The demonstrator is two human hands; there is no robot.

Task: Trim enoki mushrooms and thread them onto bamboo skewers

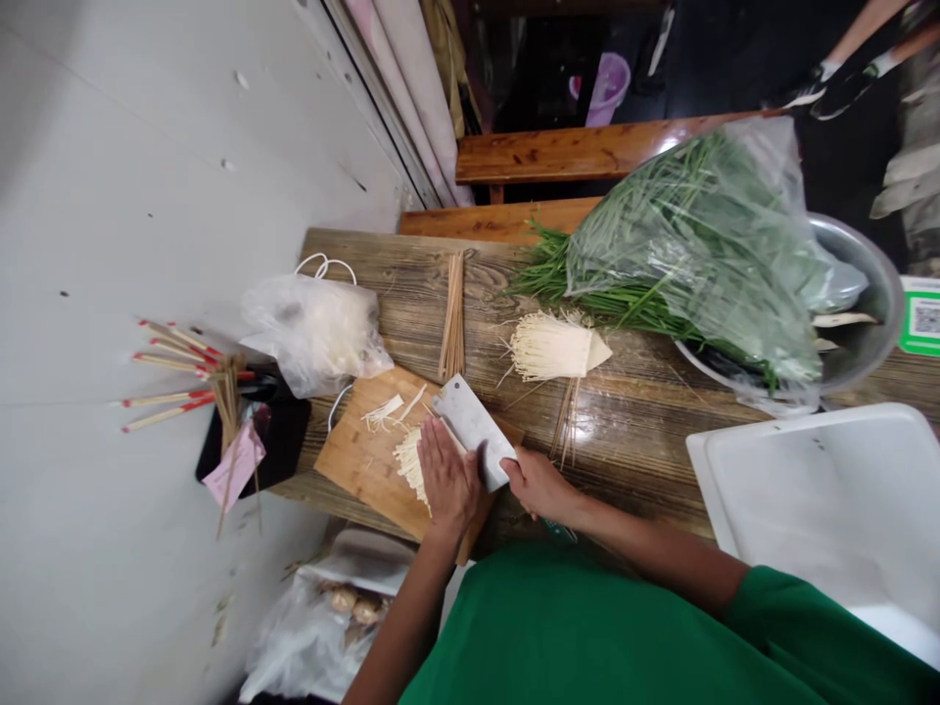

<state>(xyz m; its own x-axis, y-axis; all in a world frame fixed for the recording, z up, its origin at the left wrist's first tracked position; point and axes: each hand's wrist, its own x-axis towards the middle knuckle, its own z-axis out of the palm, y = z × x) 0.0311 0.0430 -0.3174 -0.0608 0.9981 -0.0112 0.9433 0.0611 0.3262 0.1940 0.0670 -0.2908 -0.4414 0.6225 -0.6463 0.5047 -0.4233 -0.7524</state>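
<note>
My left hand (pixel 447 478) lies flat with its fingers stretched out, pressing on a bunch of enoki mushrooms (pixel 409 462) on the wooden cutting board (pixel 359 441). In my right hand (pixel 540 484) is the handle of a cleaver (pixel 474 429), its broad blade tilted beside my left hand, at the bunch's root end. My left hand hides much of the bunch and where the blade meets it. Loose enoki strands (pixel 386 411) are scattered near the board's far edge. Another enoki bunch (pixel 554 348) rests on the table beyond the cleaver.
Bamboo skewers (pixel 453 318) lie behind the board. A plastic bag (pixel 315 328) sits at the back left, near a black holder (pixel 283 446) of chopsticks. To the right are bagged green chives (pixel 682 225) over a metal bowl (pixel 892 294), and a white tub (pixel 822 499).
</note>
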